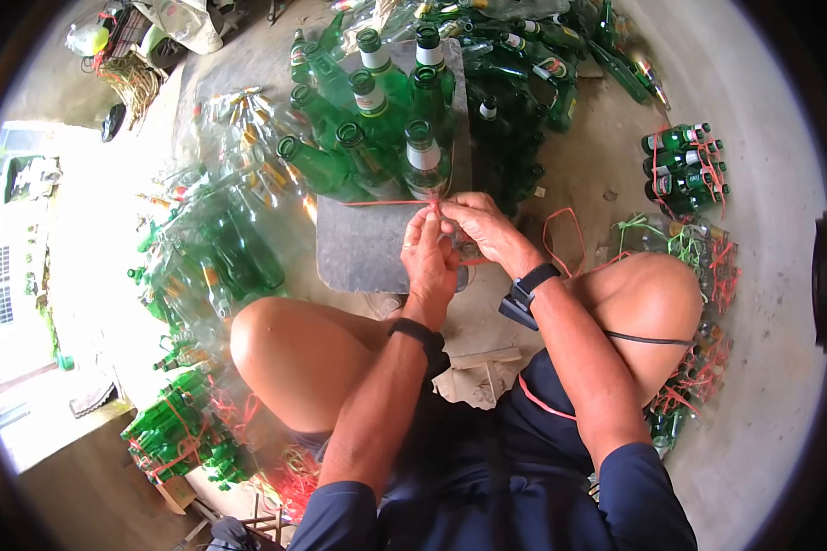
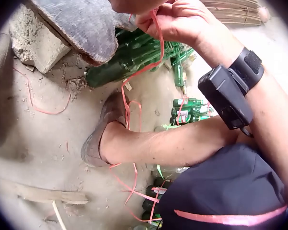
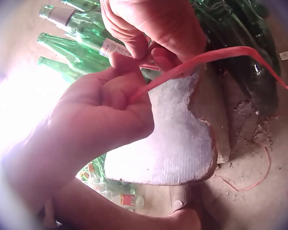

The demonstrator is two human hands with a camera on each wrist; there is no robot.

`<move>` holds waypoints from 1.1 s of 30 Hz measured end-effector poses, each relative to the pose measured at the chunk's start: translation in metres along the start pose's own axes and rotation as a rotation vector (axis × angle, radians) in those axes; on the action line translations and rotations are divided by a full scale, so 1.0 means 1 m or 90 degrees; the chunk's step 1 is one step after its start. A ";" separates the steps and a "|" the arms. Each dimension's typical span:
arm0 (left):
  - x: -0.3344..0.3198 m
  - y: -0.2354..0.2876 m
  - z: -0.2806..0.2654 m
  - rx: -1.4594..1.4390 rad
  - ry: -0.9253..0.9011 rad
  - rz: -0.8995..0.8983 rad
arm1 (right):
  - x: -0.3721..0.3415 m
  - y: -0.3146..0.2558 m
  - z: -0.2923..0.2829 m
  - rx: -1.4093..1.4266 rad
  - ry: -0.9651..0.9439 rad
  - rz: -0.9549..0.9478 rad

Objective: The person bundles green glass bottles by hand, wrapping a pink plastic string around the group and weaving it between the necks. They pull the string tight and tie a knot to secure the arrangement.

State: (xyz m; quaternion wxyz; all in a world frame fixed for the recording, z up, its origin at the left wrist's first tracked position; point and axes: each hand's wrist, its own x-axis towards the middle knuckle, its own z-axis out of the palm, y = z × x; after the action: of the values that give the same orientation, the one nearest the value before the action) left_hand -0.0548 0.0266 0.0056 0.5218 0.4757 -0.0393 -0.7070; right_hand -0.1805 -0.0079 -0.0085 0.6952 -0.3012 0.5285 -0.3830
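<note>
A cluster of green glass bottles (image 1: 372, 101) stands upright on a grey board (image 1: 358, 246) in front of the person. Red plastic twine (image 1: 372, 202) runs low along the cluster's near side. At its near right corner, the left hand (image 1: 429, 262) and right hand (image 1: 489, 225) meet with fingertips close together, both pinching the twine. In the right wrist view, a loose length of twine (image 3: 211, 55) trails from the left hand (image 3: 108, 98), passing below the right hand (image 3: 158, 26). The fingers partly hide where the strands cross.
Loose green bottles (image 1: 547, 69) are heaped behind and right of the board. Clear bottles (image 1: 220, 202) lie on the left. Tied bundles of bottles (image 1: 685, 170) sit at the right wall, and another green bundle (image 1: 170, 427) at lower left. The person's knees (image 1: 648, 294) flank the board.
</note>
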 end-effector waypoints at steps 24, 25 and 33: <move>0.002 0.014 0.003 0.242 0.028 0.114 | -0.009 -0.009 0.006 -0.072 0.029 -0.031; 0.001 0.017 0.004 0.239 0.028 0.097 | -0.008 -0.008 0.007 -0.078 0.030 -0.036; 0.007 0.028 0.004 0.217 0.044 -0.012 | -0.010 -0.009 0.006 -0.088 0.031 -0.023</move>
State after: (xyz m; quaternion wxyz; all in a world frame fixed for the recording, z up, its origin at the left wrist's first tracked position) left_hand -0.0380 0.0065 0.0185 0.4282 0.5815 -0.1362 -0.6782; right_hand -0.1777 -0.0044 0.0055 0.6526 -0.3484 0.5651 -0.3653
